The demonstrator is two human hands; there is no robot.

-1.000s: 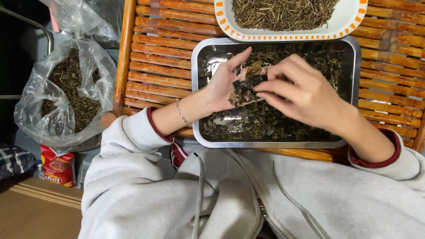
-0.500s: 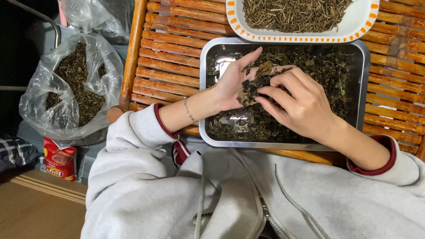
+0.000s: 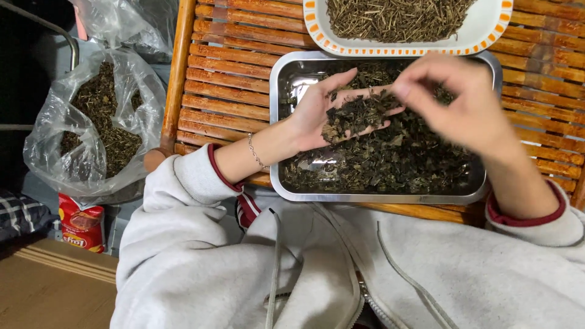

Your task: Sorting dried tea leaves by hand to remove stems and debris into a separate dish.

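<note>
**Sorting dried leaves over the steel tray**

The slatted orange-brown wooden surface [image 3: 225, 91] in front of me carries everything. On it, closest to my grey sweatshirt, sits the rectangular stainless-steel tray [image 3: 277, 122], spread with dark, crumbled dried leaves [image 3: 390, 161]. Just beyond it, touching its far rim, is the white dish with an orange-checked border [image 3: 317, 30], filled with thin tan stems [image 3: 396, 15]. Off to my left, beside the wooden frame, a clear plastic bag [image 3: 55, 131] stands open with more dark plant matter inside, and a small red packet [image 3: 82, 225] lies below it.

My left hand [image 3: 320, 113] is spread flat, palm up, over the tray, cupping a small heap of leaf fragments [image 3: 356, 113]. My right hand [image 3: 466, 100] is raised above the tray's far right part, blurred; its fingertips look drawn together near the dish, but I cannot tell whether they pinch anything.

I judge I am in the picking step, pulling stems out of the leaves in my palm. The next move calls for a fine fingertip pinch and a steady left palm, so nothing spills.
</note>
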